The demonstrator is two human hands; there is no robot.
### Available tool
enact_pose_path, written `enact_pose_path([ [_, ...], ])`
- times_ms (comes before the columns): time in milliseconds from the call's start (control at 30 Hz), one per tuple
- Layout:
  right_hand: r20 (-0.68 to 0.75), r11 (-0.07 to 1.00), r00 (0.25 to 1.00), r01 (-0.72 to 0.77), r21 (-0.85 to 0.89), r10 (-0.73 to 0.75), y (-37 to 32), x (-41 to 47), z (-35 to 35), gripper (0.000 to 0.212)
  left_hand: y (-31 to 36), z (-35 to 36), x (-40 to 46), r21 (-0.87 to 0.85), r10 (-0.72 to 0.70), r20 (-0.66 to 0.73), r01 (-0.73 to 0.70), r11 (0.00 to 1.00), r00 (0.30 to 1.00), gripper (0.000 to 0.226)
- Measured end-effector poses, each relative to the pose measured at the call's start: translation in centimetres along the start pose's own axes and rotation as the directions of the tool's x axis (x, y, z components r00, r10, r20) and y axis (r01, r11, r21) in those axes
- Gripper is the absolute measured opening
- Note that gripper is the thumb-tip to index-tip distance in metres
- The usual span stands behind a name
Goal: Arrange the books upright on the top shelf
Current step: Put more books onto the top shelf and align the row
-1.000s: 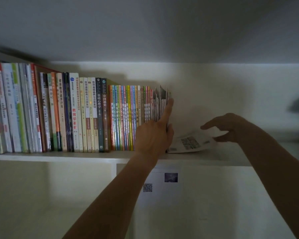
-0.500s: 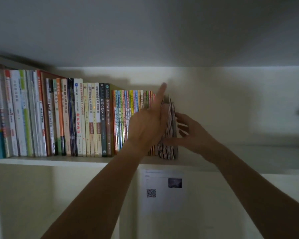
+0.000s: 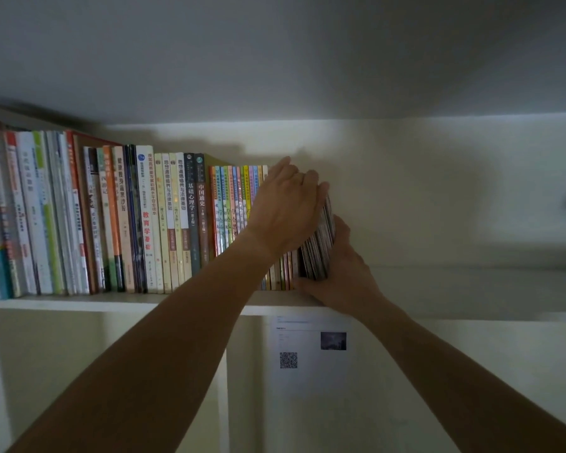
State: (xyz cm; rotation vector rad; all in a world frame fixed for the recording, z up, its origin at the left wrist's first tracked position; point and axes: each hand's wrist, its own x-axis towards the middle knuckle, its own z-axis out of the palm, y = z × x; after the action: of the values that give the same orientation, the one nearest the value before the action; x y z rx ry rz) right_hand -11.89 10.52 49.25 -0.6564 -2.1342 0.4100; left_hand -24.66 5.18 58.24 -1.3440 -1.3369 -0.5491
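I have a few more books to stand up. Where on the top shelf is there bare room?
The shelf board is bare from the right hand rightward. Left of it is packed: books stand spine to spine to the left edge, and the left hand and right hand press the end stack.

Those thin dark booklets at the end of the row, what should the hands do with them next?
Probably push them flush left. The thin dark booklets lean slightly, with the right hand at their base and the left hand over their tops; the shelf offers no support beyond.
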Motion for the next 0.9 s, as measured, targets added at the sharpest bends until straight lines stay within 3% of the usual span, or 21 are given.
enact_pose_path([
  [300,-0.181,0.962,0.981,0.014,-0.271,-0.065,-0.9,0.4,1.3,0.117,0.3,1.7,-1.9,0.05,-0.049,-0.141,0.056,0.997,0.989,0.061],
  [533,-0.155,0.976,0.986,0.033,-0.217,-0.068,-0.5,0.3,2.0,0.119,0.4,2.2,-3.1,0.035,-0.103,-0.136,0.109,0.993,0.985,0.065],
  [667,-0.14,0.978,0.99,0.001,-0.21,-0.031,-0.2,-1.3,1.4,0.125,0.8,1.8,-6.8,-0.094,-0.142,-0.097,0.133,0.987,0.985,0.073],
  [800,-0.125,0.976,0.992,0.0,-0.22,-0.028,0.2,-1.2,1.6,0.123,1.1,0.9,-8.2,-0.257,-0.254,-0.129,0.215,0.942,0.959,0.064],
  [900,-0.148,0.977,0.986,0.04,-0.21,-0.072,0.0,-0.7,1.5,0.13,0.5,-0.8,-5.1,-0.265,-0.219,-0.169,0.17,0.949,0.961,0.057],
])
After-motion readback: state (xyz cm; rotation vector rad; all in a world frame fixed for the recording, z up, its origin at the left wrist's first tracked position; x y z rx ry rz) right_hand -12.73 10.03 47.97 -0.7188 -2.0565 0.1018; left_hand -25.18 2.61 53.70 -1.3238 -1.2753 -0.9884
